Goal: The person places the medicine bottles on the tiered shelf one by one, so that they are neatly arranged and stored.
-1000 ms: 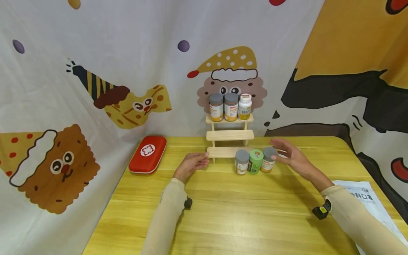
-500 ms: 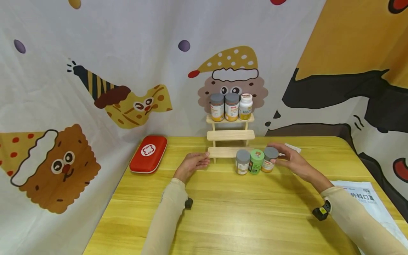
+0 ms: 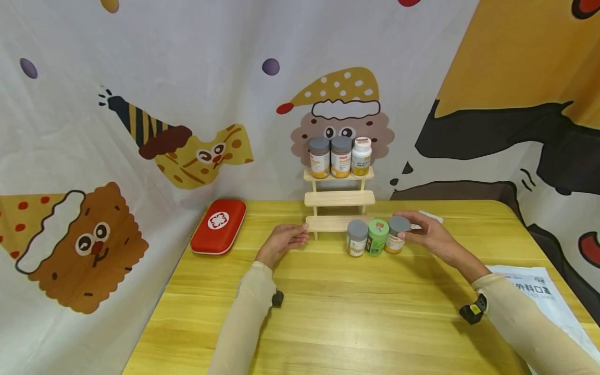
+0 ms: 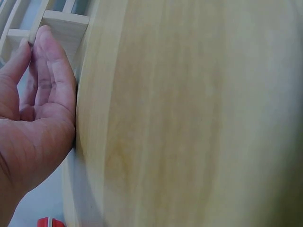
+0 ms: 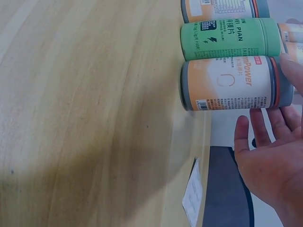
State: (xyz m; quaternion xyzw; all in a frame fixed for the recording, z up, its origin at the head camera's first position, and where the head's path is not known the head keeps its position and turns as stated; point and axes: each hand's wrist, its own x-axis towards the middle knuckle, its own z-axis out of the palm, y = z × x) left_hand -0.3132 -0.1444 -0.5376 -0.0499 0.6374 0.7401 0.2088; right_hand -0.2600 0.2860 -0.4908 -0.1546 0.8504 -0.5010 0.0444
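- The wooden tabletop (image 3: 328, 312) stretches wide before the three-tier wooden stand (image 3: 339, 198), which sits near the far edge.
- The left hand (image 3: 283, 243) pinches the stand's bottom step (image 3: 330, 224) at its left end.
- The right hand (image 3: 430, 235) grips the grey-lidded bottle marked C (image 5: 229, 84), just right of the green bottle (image 3: 376, 246).

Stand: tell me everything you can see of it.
The stand looks like pale, unpainted wood: three flat plank shelves on slim legs, stepped up toward the back. It is upright on the table, near the curtain. Three bottles stand in a row along its top. The left hand pinches its lowest shelf at the left end. Jars in front hide that shelf's right end; contact unclear.
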